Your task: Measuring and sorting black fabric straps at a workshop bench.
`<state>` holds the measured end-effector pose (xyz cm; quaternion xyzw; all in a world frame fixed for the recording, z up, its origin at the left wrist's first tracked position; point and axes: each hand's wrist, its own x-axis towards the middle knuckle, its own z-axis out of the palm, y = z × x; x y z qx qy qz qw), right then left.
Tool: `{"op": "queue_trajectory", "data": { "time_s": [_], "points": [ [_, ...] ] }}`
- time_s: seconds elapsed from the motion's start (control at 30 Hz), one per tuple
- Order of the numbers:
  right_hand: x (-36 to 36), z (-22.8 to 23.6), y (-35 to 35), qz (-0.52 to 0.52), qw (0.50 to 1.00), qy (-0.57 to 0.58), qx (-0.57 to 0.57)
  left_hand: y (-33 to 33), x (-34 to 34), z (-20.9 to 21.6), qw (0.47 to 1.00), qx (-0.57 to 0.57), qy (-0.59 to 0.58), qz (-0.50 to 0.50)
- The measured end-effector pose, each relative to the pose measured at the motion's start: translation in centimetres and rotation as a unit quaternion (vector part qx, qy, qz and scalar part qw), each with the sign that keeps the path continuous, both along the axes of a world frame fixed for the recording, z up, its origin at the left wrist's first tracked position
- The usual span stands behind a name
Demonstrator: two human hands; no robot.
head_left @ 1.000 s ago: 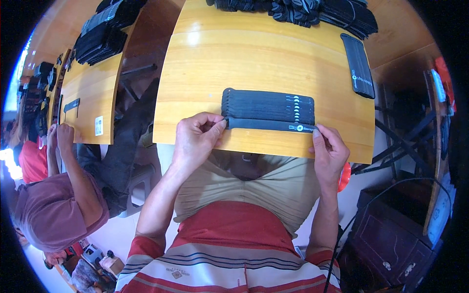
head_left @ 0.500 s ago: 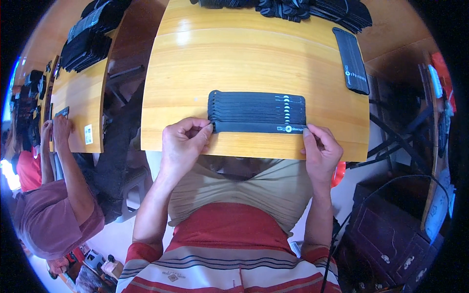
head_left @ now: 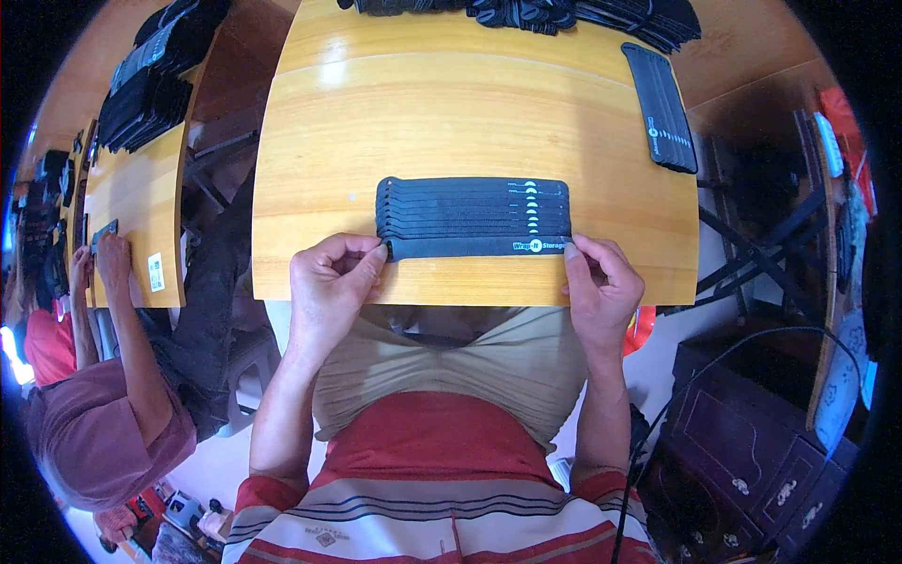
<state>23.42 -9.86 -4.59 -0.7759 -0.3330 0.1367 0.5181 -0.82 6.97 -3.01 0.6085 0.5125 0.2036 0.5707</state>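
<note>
A row of overlapping black straps [head_left: 460, 202], with pale printed marks near the right ends, lies flat close to the table's front edge. The nearest black strap [head_left: 451, 248] shows its full width, with white print at its right. My left hand [head_left: 334, 277] pinches that strap's left end between thumb and forefinger. At the opposite end, my right hand [head_left: 601, 282] has thumb and forefinger closed on the strap's right tip. Both forearms reach in from below.
The wooden table [head_left: 423, 103] carries another fanned set of black straps [head_left: 660, 108] at the right and black strap bundles [head_left: 526, 13] along the far edge. At left, a co-worker [head_left: 113, 414] handles a small dark piece at a second table [head_left: 160, 207]. A dark cabinet [head_left: 752, 451] stands right.
The whole view has shifted slightly, moving table, straps and hands a little leftward in the picture. Both hands stay at the two ends of the nearest strap.
</note>
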Motion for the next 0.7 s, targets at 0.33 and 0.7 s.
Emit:
{"op": "queue_trajectory", "data": {
  "time_s": [0.33,0.7],
  "points": [
    [-0.09,0.13,0.15,-0.014,1.000,0.019,-0.019,-0.14,0.12,0.27,1.000,-0.002,-0.011,0.006],
    [-0.16,0.06,0.17,-0.012,1.000,0.008,-0.017,-0.15,0.14,0.29,1.000,0.002,0.003,0.005]
  ]
}}
